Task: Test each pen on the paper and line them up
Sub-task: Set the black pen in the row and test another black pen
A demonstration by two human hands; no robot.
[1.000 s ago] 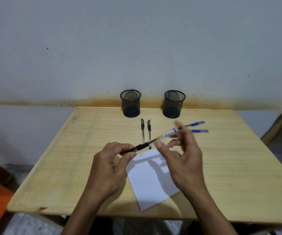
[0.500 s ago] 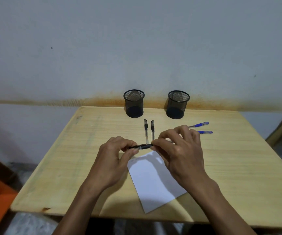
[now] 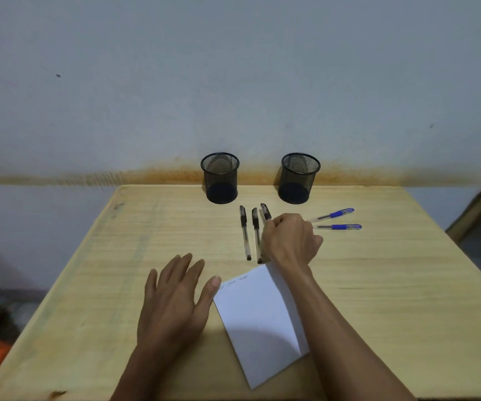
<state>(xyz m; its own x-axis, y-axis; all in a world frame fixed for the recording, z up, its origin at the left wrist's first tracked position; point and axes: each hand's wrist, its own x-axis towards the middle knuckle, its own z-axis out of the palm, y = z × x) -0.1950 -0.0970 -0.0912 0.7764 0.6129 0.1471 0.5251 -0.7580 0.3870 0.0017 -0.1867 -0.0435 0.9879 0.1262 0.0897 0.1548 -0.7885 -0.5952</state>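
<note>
Pens: five in view on the wooden table. Two black pens lie side by side, approx. parallel, caps toward the wall: first black pen on the left, second black pen just beside it. Your right hand has its fingers curled round a third black pen, capped end pointing away from you, and holds it just right of the second, a bit tilted vs. the other two; whether the far end already rests on the table cannot be told, since the hand hides the barrel. Your left hand lies flat with fingers straight and spread, holding nothing, thumb tip at the top-left corner of the paper. The paper shows faint scribbles near its top edge, approx. three marks, so judge three pens tested. Status: row of black pens nearly done; the third needs setting down straight and parallel. Left to do, by the look of it: two blue pens, upper blue pen and lower blue pen, lying apart to the right, pointing sideways, not in the row. Two black mesh cups stand at the back, near the wall; no pens seen in them.
</note>
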